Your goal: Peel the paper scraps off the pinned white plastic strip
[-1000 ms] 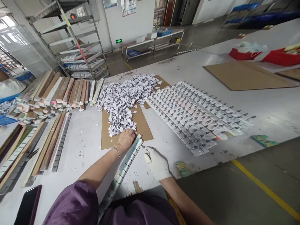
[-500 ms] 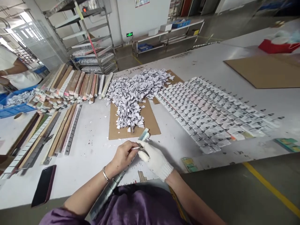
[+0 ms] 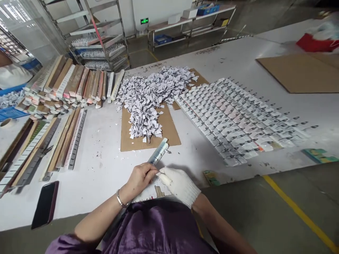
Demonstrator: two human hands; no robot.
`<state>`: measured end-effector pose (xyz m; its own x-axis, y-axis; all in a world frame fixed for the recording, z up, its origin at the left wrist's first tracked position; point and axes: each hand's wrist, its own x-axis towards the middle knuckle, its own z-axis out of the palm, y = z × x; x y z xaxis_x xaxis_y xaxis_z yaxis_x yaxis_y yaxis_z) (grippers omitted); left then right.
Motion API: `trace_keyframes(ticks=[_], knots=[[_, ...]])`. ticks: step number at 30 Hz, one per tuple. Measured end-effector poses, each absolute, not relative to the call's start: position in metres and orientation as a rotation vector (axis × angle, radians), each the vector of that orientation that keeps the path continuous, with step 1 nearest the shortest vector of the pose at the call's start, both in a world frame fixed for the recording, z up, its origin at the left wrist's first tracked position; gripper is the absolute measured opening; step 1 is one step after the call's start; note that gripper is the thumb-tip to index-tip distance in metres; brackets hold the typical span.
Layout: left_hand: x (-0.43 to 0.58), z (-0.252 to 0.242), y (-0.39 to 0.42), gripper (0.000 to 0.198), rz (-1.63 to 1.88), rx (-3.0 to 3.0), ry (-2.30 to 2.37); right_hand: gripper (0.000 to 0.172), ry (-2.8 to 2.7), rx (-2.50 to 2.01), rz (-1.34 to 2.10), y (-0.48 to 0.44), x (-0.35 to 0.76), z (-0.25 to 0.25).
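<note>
A slotted strip (image 3: pixel 158 152) lies aslant under my hands, its far end pointing towards the heap of small white paper-like pieces (image 3: pixel 148 102). Near that far end a small dark-tipped piece (image 3: pixel 167 151) sticks out to the side. My left hand (image 3: pixel 140 179), bare with a bracelet at the wrist, is over the strip with thumb and fingers pinched. My right hand (image 3: pixel 180 184), in a white knitted glove, is closed too, its fingertips meeting the left ones. What lies between the fingertips is too small and covered to name.
Several strips holding dark-tipped pieces (image 3: pixel 225 120) lie side by side on the right. Stacked wooden strips (image 3: pixel 76 83) and a phone (image 3: pixel 45 204) are on the left. Cardboard (image 3: pixel 169 130) lies beneath the heap. A green-yellow block (image 3: pixel 211 177) sits at the table edge.
My hands have shifted towards me along the strip, so more of its far end shows. The small metal part seen between my fingers before is now hidden. The view has tilted slightly.
</note>
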<state>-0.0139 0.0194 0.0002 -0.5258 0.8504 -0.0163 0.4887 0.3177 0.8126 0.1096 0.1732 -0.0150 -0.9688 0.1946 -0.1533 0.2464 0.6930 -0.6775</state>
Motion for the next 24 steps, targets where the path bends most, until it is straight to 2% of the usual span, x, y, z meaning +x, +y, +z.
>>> trace_keyframes(ticks=[2,5,6,11,15,20,24], knots=[[-0.023,-0.011,0.032,0.036,0.950,1.229,2.364,0.031,2.809,0.574,-0.933,0.183,0.099,-0.029],[-0.040,-0.029,0.054,0.073,0.784,1.251,2.491,0.030,2.799,0.749,-0.603,0.195,0.083,-0.048],[-0.044,-0.034,0.059,0.075,0.741,1.256,2.463,0.027,2.806,0.757,-0.521,0.197,0.078,-0.052],[-0.050,-0.055,0.068,0.048,0.656,1.262,2.395,0.025,2.825,0.728,-0.354,0.198,0.065,-0.057],[-0.049,-0.058,0.065,0.046,0.662,1.280,2.385,0.020,2.825,0.718,-0.603,0.204,0.056,-0.063],[-0.049,-0.059,0.066,0.045,0.672,1.298,2.360,0.036,2.805,0.732,-0.819,0.206,0.055,-0.076],[-0.047,-0.059,0.068,0.048,0.671,1.279,2.374,0.033,2.812,0.744,-0.891,0.201,0.066,-0.079]])
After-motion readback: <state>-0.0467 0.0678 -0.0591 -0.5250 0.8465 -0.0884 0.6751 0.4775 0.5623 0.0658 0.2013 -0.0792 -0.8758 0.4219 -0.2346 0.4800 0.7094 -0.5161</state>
